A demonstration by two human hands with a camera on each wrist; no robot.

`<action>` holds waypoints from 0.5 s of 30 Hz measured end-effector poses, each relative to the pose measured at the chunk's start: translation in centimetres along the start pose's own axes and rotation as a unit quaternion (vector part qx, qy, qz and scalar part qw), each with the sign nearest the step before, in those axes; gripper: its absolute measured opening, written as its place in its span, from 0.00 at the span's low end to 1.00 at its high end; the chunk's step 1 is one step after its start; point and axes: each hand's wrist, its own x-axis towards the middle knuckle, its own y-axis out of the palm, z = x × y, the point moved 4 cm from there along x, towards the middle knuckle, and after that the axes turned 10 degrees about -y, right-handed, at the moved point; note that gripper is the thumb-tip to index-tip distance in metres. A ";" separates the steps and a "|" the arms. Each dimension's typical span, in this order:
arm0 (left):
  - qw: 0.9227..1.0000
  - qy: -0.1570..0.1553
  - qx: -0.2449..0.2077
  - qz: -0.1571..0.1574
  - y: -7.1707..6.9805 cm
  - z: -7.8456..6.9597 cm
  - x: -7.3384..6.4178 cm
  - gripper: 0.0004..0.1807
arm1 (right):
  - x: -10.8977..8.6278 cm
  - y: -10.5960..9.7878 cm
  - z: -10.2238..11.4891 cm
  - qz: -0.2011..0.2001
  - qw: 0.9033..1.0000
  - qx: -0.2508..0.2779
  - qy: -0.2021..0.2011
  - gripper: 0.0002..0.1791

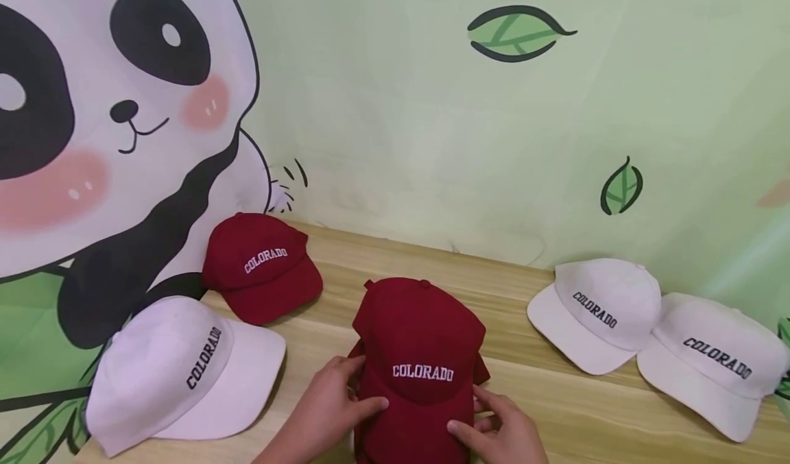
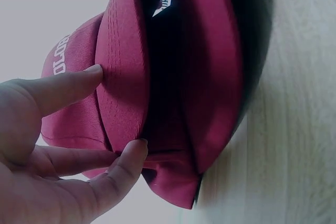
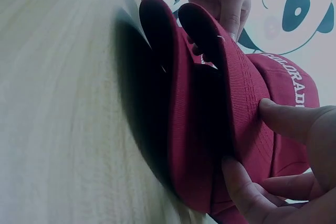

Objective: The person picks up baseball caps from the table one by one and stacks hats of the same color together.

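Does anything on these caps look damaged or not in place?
In the right wrist view, a pale fleck, perhaps loose thread, shows at the brim edge of the upper red cap, odd against plain red fabric. Nothing else stands out.

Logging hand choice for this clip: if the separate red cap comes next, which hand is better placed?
Probably the left hand: the separate red cap lies nearer to it than to the right hand. Both hands, though, grip the upper stacked cap.
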 end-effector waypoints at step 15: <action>1.000 0.011 0.006 0.016 0.6 0.5 -0.1 0.38 | -0.6 0.5 -0.8 0.000 1.000 0.003 -0.001 0.41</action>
